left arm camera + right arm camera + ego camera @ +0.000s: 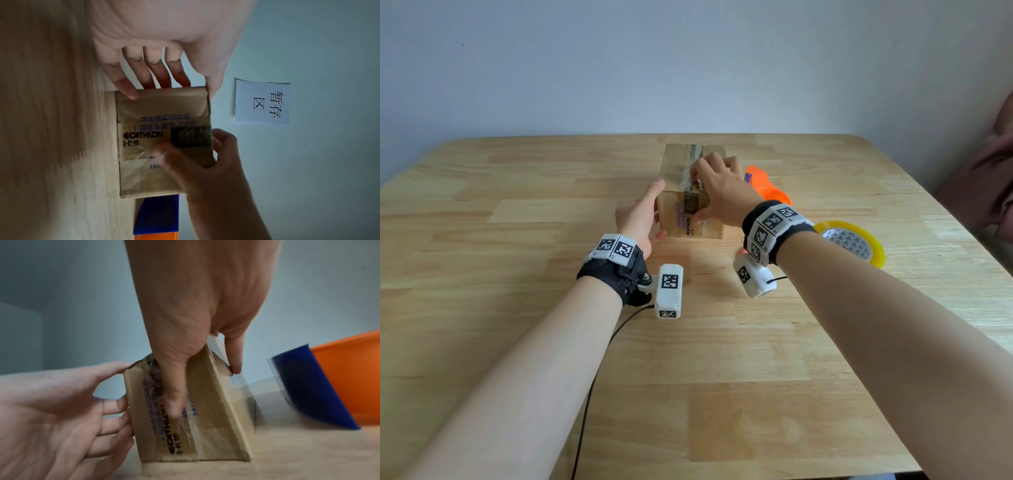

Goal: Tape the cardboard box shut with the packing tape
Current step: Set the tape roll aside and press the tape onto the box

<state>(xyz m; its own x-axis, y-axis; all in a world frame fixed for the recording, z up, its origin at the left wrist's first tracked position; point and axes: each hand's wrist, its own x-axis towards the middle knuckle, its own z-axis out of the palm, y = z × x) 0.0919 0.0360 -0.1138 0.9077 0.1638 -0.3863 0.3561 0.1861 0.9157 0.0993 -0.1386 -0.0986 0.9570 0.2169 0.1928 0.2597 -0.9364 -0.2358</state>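
The cardboard box [690,192] stands near the far middle of the desk [517,342], with a strip of clear tape [692,161] running along its top seam and down the near face. The left hand [638,219] braces the box's left side with straight fingers, holding nothing. The right hand [719,192] lies over the top near edge, its thumb pressing the tape end against the near face and its fingers curled over the top; its grip is closed on the box itself.

The step in hand appears to be smoothing the tape down. To do it well, keep the left hand firm so the box cannot slide, and rub the thumb from the corner downward so that no air stays trapped. Press hardest over the edge, where tape tends to lift.

The packing tape roll [854,241] lies on the right, behind the right wrist. An orange and blue object [765,186], perhaps a cutter, lies just right of the box.
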